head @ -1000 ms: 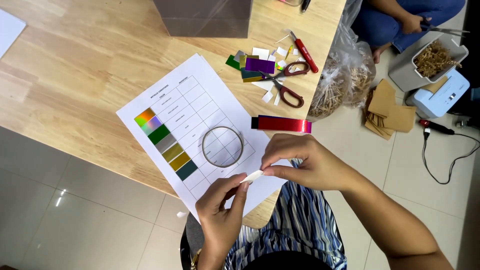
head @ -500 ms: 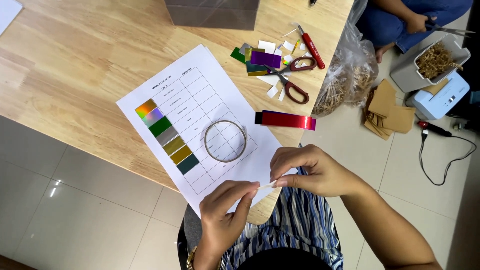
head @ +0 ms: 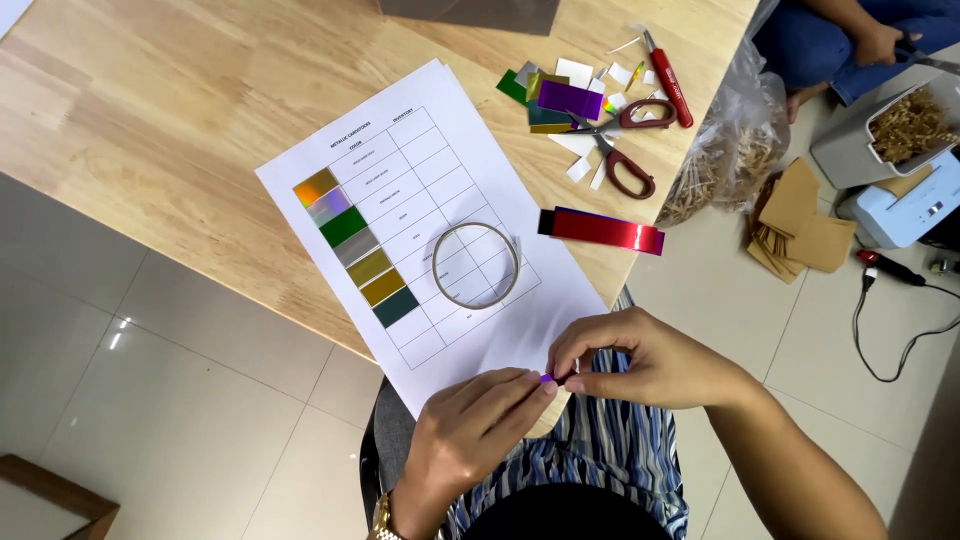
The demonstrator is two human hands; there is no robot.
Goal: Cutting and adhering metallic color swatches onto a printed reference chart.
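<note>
Since the earlier frame, both hands have dropped below the printed chart sheet (head: 440,230); left hand (head: 470,430) and right hand (head: 640,360) pinch a tiny purple scrap (head: 547,379), fingertips closed.

Pale wood bench (head: 150,110); white sheet (head: 430,230) with rainbow, silver, green, gold and teal swatches (head: 357,247); glossy red strip (head: 605,230); red-handled scissors (head: 625,150); purple scrap (head: 547,379).
</note>
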